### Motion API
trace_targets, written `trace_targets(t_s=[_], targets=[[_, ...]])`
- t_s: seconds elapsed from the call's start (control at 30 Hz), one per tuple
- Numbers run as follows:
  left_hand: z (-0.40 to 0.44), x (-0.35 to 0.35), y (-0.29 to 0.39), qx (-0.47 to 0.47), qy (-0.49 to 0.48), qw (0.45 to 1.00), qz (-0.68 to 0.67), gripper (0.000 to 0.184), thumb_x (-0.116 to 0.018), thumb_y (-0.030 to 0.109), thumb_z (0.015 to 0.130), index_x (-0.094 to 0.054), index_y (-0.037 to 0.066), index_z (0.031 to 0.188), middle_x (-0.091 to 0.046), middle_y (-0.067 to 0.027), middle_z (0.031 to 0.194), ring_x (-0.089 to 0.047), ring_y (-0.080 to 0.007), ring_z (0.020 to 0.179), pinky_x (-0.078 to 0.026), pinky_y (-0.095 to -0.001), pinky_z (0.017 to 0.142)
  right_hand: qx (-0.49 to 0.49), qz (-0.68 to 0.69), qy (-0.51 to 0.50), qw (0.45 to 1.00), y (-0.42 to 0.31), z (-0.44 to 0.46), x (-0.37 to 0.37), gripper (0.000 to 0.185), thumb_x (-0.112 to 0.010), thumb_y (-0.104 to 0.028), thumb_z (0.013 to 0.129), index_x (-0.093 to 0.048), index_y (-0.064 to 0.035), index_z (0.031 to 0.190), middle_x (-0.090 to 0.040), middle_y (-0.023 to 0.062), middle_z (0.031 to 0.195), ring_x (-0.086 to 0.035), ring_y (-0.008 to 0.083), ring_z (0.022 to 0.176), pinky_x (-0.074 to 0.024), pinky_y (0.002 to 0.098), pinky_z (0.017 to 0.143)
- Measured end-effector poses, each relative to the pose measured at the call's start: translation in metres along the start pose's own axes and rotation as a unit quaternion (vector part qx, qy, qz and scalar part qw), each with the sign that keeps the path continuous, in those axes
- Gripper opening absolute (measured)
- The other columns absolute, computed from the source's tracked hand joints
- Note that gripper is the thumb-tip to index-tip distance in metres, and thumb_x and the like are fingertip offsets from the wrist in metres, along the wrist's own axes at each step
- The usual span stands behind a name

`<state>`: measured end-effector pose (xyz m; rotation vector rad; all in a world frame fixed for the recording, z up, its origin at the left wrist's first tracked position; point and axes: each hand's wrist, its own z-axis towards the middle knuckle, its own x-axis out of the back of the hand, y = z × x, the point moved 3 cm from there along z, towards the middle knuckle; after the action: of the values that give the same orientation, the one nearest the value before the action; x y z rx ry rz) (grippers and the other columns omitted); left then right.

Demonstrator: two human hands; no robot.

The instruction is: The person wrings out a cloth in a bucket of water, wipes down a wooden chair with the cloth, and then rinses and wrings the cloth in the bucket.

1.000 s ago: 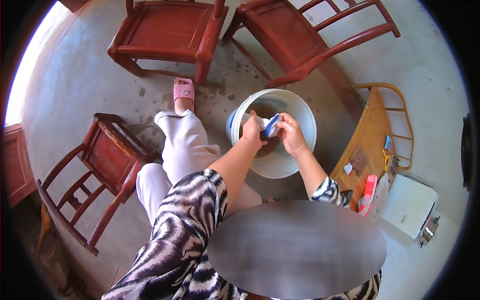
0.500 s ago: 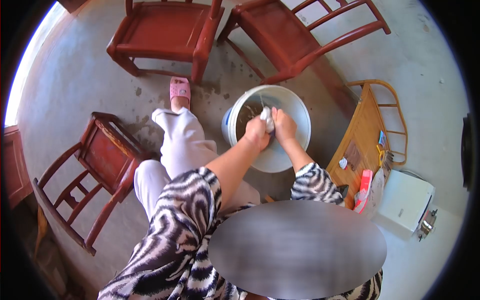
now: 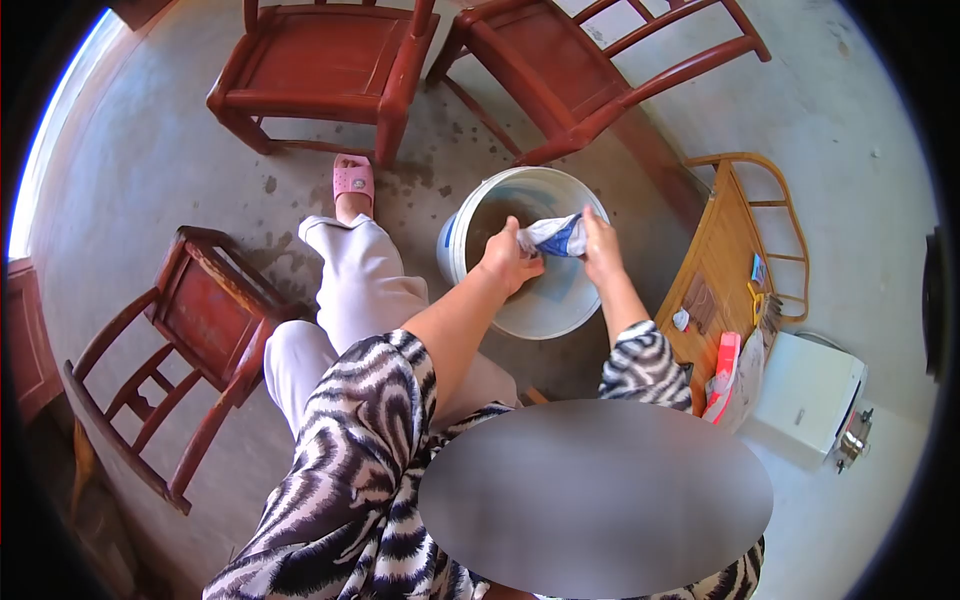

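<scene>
A white and blue cloth [image 3: 556, 236] is stretched between my two hands, over the mouth of a white bucket [image 3: 568, 318]. My left hand [image 3: 507, 258] is closed on the cloth's left end, thumb pointing up. At the other end, my right hand [image 3: 601, 250] grips it near the bucket's right rim. The cloth looks partly twisted, its blue part lying closer to my right hand. Murky water [image 3: 487, 222] seems to show inside the bucket, partly hidden by my left hand.
Red wooden chairs stand ahead [image 3: 315, 65], ahead right [image 3: 545, 70] and at left [image 3: 215, 300]. On the right, a wooden bench [image 3: 715, 265] holds a red-and-clear plastic bag [image 3: 728, 375] and small items. A white box-shaped appliance [image 3: 808, 390] is beside it. My foot wears a pink clog [image 3: 353, 178].
My hands have moved apart. The cloth, bunched up and squeezed between them before, is now opened out lengthwise and shows its blue part.
</scene>
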<state>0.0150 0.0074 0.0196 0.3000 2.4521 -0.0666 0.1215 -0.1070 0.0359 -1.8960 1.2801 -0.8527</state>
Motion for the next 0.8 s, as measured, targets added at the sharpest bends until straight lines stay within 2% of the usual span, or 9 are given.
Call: trace_targets(t_s=[0.03,0.1,0.17,0.23,0.3,0.33,0.47,0.6,0.8], targets=[[0.001,0.003,0.001,0.018,0.087,0.996,0.002,0.045,-0.041,0.030,0.092,-0.035,0.003,0.128,-0.042,-0.0181,0.125,-0.039,-0.0382,0.118,-0.030,-0.0515,0.100,0.000,-0.002,0.000,1.000,0.001,0.003,0.005,0.038,-0.048,-0.042,0.090,-0.056,-0.0062,0.078,-0.057,-0.0026,0.074,-0.053,0.0108,0.062,-0.0423,0.0293,0.057],[0.006,0.010,-0.002,-0.003,0.118,0.993,0.011,0.051,-0.048,0.028,0.089,-0.031,0.004,0.131,-0.043,-0.0173,0.123,-0.040,-0.0360,0.115,-0.036,-0.0506,0.094,-0.059,0.109,-0.120,0.985,0.002,0.007,0.014,0.032,-0.049,-0.040,0.089,-0.057,-0.0091,0.087,-0.057,-0.0021,0.076,-0.053,0.0105,0.065,-0.0411,0.0264,0.061],[-0.005,0.006,0.004,-0.106,0.047,0.962,0.248,0.048,-0.052,0.021,0.086,-0.037,0.004,0.129,-0.044,-0.0150,0.120,-0.045,-0.0293,0.106,-0.041,-0.0488,0.087,-0.067,0.128,-0.173,0.974,0.004,0.005,0.017,0.024,-0.048,-0.032,0.090,-0.057,-0.0103,0.091,-0.058,-0.0017,0.079,-0.054,0.0113,0.072,-0.0406,0.0248,0.064],[0.006,0.010,0.003,-0.107,-0.011,0.946,0.306,0.047,-0.061,0.015,0.079,-0.046,0.005,0.122,-0.048,-0.0114,0.113,-0.047,-0.0232,0.100,-0.044,-0.0425,0.082,-0.072,0.136,-0.188,0.970,0.000,-0.005,0.012,0.020,-0.045,-0.023,0.089,-0.056,-0.0087,0.097,-0.059,0.0009,0.087,-0.056,0.0125,0.077,-0.0427,0.0268,0.070],[0.009,0.002,-0.004,-0.230,-0.095,0.862,0.441,0.046,-0.068,0.013,0.071,-0.053,0.005,0.114,-0.053,-0.0099,0.106,-0.050,-0.0215,0.096,-0.044,-0.0350,0.082,-0.072,0.140,-0.196,0.968,-0.008,-0.018,0.005,0.022,-0.045,-0.016,0.087,-0.055,-0.0061,0.103,-0.059,0.0038,0.090,-0.057,0.0143,0.079,-0.0445,0.0285,0.072],[-0.002,-0.005,-0.004,-0.338,-0.061,0.779,0.524,0.051,-0.073,0.011,0.066,-0.053,0.002,0.111,-0.056,-0.0108,0.101,-0.052,-0.0198,0.092,-0.044,-0.0296,0.081,-0.070,0.143,-0.202,0.966,-0.014,-0.025,0.001,0.026,-0.046,-0.010,0.085,-0.053,-0.0035,0.110,-0.059,0.0068,0.092,-0.058,0.0161,0.080,-0.0463,0.0303,0.075],[-0.005,-0.011,-0.004,-0.350,-0.071,0.750,0.557,0.040,-0.069,0.008,0.071,-0.053,-0.001,0.106,-0.059,-0.0091,0.094,-0.055,-0.0159,0.084,-0.044,-0.0291,0.078,-0.019,0.123,-0.165,0.978,-0.037,-0.050,-0.014,0.044,-0.048,0.004,0.081,-0.042,0.0039,0.124,-0.058,0.0158,0.096,-0.061,0.0235,0.085,-0.0500,0.0343,0.079],[0.005,-0.010,-0.005,-0.300,-0.142,0.846,0.417,0.019,-0.054,0.007,0.085,-0.054,-0.001,0.103,-0.059,-0.0035,0.088,-0.054,-0.0111,0.076,-0.044,-0.0240,0.068,0.009,0.100,-0.161,0.982,-0.042,-0.041,-0.004,0.042,-0.051,0.001,0.082,-0.042,0.0053,0.123,-0.058,0.0156,0.099,-0.061,0.0227,0.084,-0.0501,0.0343,0.079],[-0.025,-0.017,0.023,-0.159,-0.128,0.937,0.282,0.018,-0.048,0.019,0.091,-0.059,0.006,0.097,-0.059,0.0002,0.084,-0.052,-0.0083,0.072,-0.041,-0.0226,0.064,0.127,-0.040,-0.175,0.976,-0.054,-0.042,0.000,0.030,-0.055,0.000,0.081,-0.053,0.0047,0.111,-0.059,0.0087,0.095,-0.056,0.0138,0.087,-0.0445,0.0256,0.080]])
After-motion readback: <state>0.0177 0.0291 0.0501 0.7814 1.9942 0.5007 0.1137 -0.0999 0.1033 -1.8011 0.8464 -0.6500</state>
